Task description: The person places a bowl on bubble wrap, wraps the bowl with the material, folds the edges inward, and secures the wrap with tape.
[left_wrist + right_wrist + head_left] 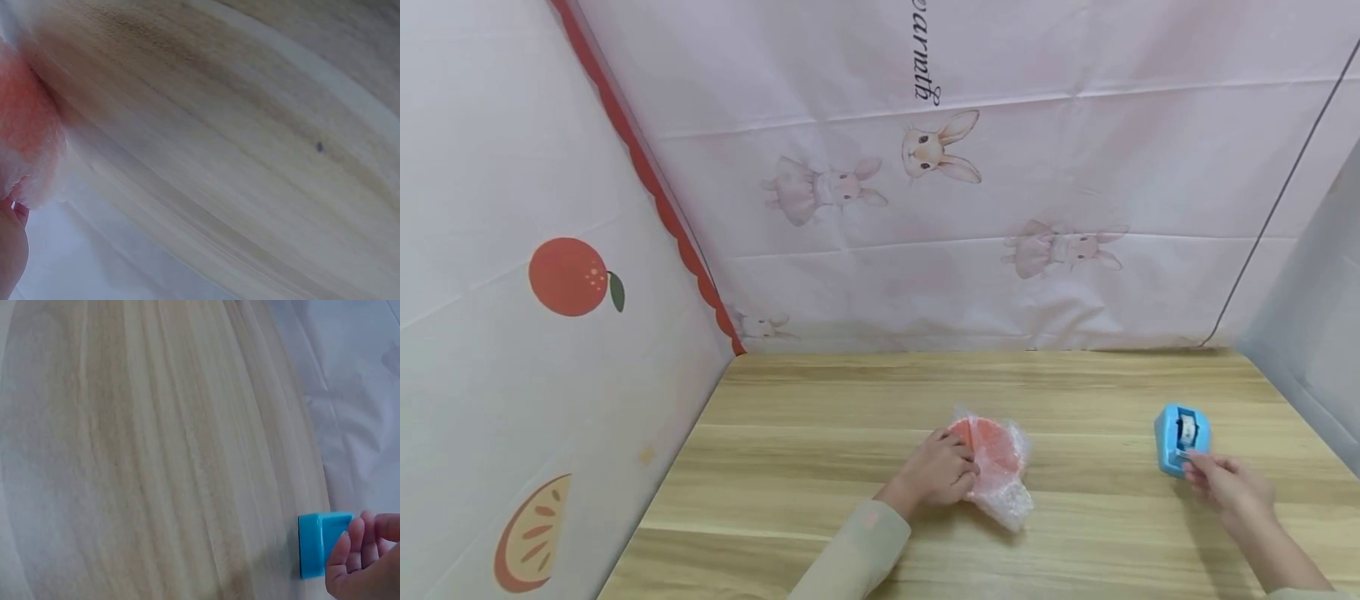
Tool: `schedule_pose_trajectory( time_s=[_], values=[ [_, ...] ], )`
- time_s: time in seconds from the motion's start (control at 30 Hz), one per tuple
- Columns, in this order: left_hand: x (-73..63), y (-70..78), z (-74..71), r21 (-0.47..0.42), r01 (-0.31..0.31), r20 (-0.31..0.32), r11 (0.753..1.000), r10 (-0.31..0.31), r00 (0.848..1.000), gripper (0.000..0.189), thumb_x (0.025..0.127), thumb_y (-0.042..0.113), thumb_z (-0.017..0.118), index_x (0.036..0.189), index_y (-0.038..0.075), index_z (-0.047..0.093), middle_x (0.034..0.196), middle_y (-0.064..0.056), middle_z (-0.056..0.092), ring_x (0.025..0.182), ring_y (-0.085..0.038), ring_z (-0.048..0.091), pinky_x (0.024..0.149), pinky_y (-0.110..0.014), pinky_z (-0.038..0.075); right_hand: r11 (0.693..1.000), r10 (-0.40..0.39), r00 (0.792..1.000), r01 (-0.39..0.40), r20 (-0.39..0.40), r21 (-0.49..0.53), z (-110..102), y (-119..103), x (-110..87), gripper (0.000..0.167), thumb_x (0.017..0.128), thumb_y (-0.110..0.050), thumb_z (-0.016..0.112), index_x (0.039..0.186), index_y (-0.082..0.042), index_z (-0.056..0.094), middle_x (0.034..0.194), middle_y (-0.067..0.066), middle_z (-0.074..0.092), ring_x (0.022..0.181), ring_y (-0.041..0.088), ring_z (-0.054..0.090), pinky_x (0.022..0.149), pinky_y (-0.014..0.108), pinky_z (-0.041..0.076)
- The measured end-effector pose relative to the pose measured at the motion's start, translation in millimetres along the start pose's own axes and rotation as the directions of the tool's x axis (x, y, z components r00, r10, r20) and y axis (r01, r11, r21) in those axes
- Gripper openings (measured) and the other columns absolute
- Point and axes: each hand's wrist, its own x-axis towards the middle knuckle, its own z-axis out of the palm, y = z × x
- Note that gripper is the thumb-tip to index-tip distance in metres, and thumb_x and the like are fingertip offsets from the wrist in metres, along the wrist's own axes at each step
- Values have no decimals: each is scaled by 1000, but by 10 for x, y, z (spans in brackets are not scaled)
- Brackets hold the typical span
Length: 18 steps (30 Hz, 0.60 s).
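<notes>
On the wooden table, my left hand (936,468) holds a round orange-red object (998,446) wrapped in clear bubble wrap (1009,504). The fingers curl over its left side, and a loose flap of wrap sticks out toward the front. Part of the bundle (28,128) shows at the edge of the left wrist view. To the right stands a blue tape dispenser (1167,442) with a roll of tape (1187,430) in it. My right hand (1236,492) pinches the tape end at the dispenser's front, thumb and forefinger together; the fingers hide most of the tape there.
The wooden table (820,400) reaches back to a pale pink cloth (865,283) printed with rabbits. A white cloth (490,375) with fruit prints hangs along the left side. Greyish cloth (1311,350) borders the right.
</notes>
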Motion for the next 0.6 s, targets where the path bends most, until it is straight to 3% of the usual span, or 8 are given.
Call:
schedule_pose_trajectory(
  time_s=[0.1,0.17,0.23,0.3,0.43,0.53,0.6],
  values=[
    [-4,-3,13,1,2,6,1000,-2,1000,35,92,24,37,97,29,71,105,15,66,108,-7,56,99,-30,37,977,-155,988,150,-23,-150,149,-61,-86,13,93,-20,51,89,-9,58,62,-23,59,61,-4,60,61,18,52],
    [-10,-7,26,-7,5,7,1000,-5,1000,34,92,24,38,97,29,71,106,15,66,112,-9,54,100,-32,36,935,-287,958,280,-2,-218,300,-104,-143,15,92,-16,52,89,-4,61,63,-25,59,61,-5,60,60,17,52],
    [-17,-11,38,-10,8,-3,1000,-8,1000,34,91,24,38,97,29,71,106,15,65,116,-11,51,101,-34,35,879,-403,914,401,49,-259,486,-174,-215,20,92,-15,53,94,4,61,65,-25,59,62,-6,60,60,18,52],
    [-22,-12,45,-15,9,-22,1000,-10,1000,34,91,23,39,96,29,72,106,16,65,119,-13,49,101,-37,34,809,-498,859,510,119,-292,702,-270,-288,22,92,-13,54,96,7,61,69,-15,64,63,-6,59,60,19,53],
    [-25,-12,44,-15,15,-35,1000,-16,999,34,91,25,40,97,30,72,109,17,66,123,-16,46,100,-43,33,652,-625,713,701,319,-291,1190,-457,-440,15,88,-6,58,95,7,62,73,6,66,62,-2,55,56,22,50],
    [-22,-12,36,-11,16,-37,1000,-16,999,34,91,26,39,97,30,72,110,16,66,124,-16,45,100,-44,33,596,-625,602,779,498,-194,1555,-519,-481,7,84,3,58,88,6,62,71,9,63,59,0,51,52,21,46],
    [-19,-11,38,-3,10,-53,1000,-10,999,33,90,26,40,96,30,72,109,17,66,122,-15,46,99,-43,34,595,-587,570,785,574,-171,1768,-528,-480,5,82,5,58,84,6,62,70,8,61,59,0,49,52,20,45]
  ],
)
